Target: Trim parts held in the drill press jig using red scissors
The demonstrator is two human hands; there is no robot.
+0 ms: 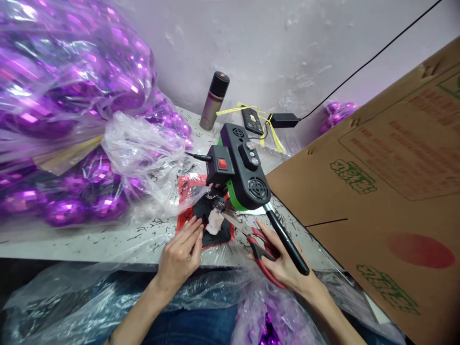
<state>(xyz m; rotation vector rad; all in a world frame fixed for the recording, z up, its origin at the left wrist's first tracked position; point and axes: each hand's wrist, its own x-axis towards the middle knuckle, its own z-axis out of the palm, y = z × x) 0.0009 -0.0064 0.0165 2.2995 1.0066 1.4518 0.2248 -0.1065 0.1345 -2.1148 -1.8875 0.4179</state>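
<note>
My right hand [283,258] grips scissors [262,251] with red and black handles, the blades pointing up and left under a black machine. My left hand [181,256] rests with fingers stretched out and close together on the edge of a black pad over a red sheet [185,191]. Just beyond its fingertips lies a crumpled pale pinkish piece [214,221], near the scissor blades. Above stands the black machine [246,165] with green sides, a red switch and a long lever handle [289,242]. Its lower part is mostly hidden.
Clear bags of shiny purple balls [72,96] fill the left side. A spray can [214,100], a phone [252,120], yellow ties and a black adapter [283,120] lie behind the machine. A large cardboard box [377,191] stands at right. Dark scraps litter the white table [151,242].
</note>
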